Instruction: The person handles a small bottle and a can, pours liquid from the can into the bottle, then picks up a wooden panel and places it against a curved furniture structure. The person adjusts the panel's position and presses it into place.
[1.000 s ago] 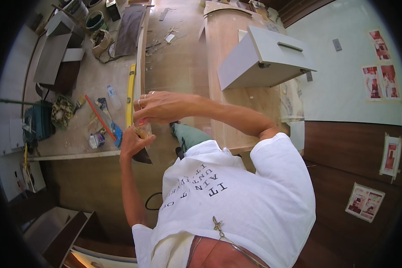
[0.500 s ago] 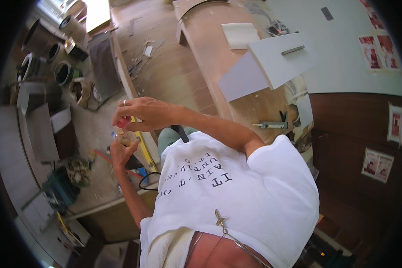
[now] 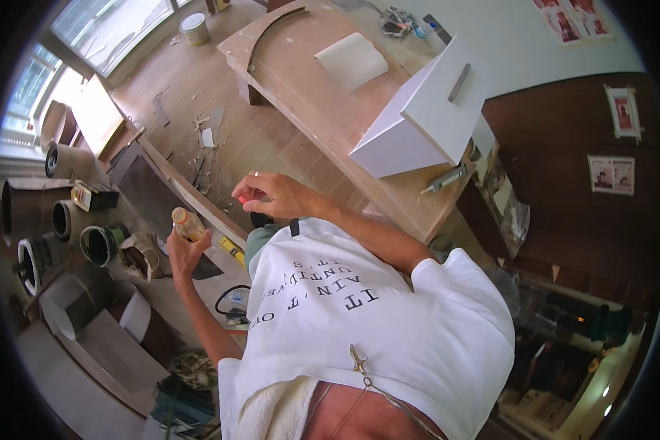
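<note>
My left hand [image 3: 186, 251] is wrapped round a small clear bottle [image 3: 188, 224] holding something amber-coloured. Its uncapped mouth points up and away from me. To the right of it, my right hand [image 3: 277, 193] pinches a small red cap [image 3: 245, 199] between thumb and fingers. Cap and bottle are apart. Both hands are in the air in front of my white shirt, near the edge of the left-hand workbench. Part of the bottle is hidden behind my left fingers.
Rolls of edging [image 3: 67, 160] and a dark green container [image 3: 100, 244] crowd the left bench. A yellow level [image 3: 232, 250] lies near my waist. At right, a table [image 3: 301, 81] bears a white drawer-like panel piece [image 3: 418, 121] and a caulking gun [image 3: 445, 178]. Scraps [image 3: 207, 138] litter the floor.
My right hand has drawn away from the bottle, taking the red cap with it. The bottle stays in my left hand. The whole view has turned, showing more windows and floor.
</note>
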{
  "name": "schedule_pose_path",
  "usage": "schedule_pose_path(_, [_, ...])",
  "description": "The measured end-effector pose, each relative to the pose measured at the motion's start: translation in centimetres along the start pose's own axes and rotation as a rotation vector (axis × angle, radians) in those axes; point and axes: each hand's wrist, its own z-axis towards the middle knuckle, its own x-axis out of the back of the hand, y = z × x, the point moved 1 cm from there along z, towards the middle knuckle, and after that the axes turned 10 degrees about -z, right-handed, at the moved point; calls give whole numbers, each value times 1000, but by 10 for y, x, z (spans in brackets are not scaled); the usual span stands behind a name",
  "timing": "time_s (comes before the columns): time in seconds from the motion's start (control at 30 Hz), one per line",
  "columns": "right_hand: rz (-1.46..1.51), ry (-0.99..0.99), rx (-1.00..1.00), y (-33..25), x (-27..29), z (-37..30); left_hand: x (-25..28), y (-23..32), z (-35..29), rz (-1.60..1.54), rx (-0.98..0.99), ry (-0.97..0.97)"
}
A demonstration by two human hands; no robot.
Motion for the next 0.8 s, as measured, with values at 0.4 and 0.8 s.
schedule_pose_path(0.4, [-154,185,24,39,23,120,43,22,139,-59,34,-126])
schedule_pose_path(0.8, [-384,532,-928,544,119,231,89,73,304,68,229,12])
